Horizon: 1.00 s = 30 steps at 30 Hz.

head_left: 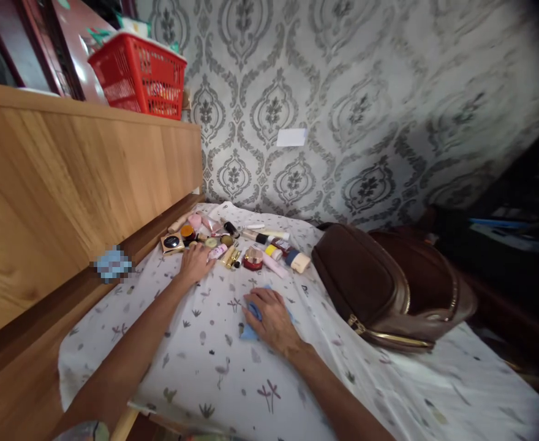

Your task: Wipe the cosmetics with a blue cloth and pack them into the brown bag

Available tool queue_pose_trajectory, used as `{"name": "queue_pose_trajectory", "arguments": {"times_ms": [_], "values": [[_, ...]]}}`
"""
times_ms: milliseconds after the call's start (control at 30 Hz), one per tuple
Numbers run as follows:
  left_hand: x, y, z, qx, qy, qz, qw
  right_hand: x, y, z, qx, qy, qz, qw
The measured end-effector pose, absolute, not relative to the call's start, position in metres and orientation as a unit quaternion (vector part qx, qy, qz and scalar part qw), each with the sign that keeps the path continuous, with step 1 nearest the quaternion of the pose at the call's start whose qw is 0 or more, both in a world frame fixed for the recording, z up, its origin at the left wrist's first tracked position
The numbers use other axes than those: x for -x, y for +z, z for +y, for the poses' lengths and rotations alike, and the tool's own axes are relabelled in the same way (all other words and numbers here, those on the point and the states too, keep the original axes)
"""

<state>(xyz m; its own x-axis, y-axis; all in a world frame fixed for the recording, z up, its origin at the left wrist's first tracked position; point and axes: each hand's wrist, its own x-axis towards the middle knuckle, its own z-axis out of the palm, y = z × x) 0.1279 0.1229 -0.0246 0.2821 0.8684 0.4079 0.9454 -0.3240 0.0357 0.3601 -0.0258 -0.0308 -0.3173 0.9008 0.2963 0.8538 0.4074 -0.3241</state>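
My left hand (196,264) reaches to the near edge of a group of cosmetics, its fingers stretched out. A small pink tube (217,252) lies right by its fingertips; whether they touch it I cannot tell. Close by are a square gold compact (173,244), an orange-lidded jar (187,232), gold lipstick tubes (231,257) and a round red jar (253,259). My right hand (272,315) rests on the patterned sheet (196,367) with its fingers curled over a blue cloth (249,332), which shows beneath the palm and past the fingers.
On the right a brown leather bag (356,275) with gold zips lies on its side. Navy-and-beige bottle (297,261) stands out among several tubes near it. A wooden cabinet (86,177) borders the left, carrying a red basket (159,79). Patterned wallpaper (274,104) covers the wall behind.
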Motion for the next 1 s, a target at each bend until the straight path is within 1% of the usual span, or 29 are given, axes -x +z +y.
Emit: {"name": "queue_pose_trajectory", "arguments": {"times_ms": [600, 833, 1000], "values": [[-0.1244, -0.0303, 0.1312, 0.800, -0.174, -0.567, 0.088, -0.3649, -0.0339, -0.0215, 0.510, 0.038, -0.823, 0.247], [-0.1250, -0.0272, 0.1288, 0.799, -0.170, -0.570, 0.083, -0.3649, -0.0345, -0.0207, 0.515, 0.042, -0.824, 0.233], [-0.1248, -0.0248, 0.1267, 0.800, -0.163, -0.572, 0.079, -0.3656, -0.0373, -0.0190, 0.512, 0.030, -0.824, 0.243]]}}
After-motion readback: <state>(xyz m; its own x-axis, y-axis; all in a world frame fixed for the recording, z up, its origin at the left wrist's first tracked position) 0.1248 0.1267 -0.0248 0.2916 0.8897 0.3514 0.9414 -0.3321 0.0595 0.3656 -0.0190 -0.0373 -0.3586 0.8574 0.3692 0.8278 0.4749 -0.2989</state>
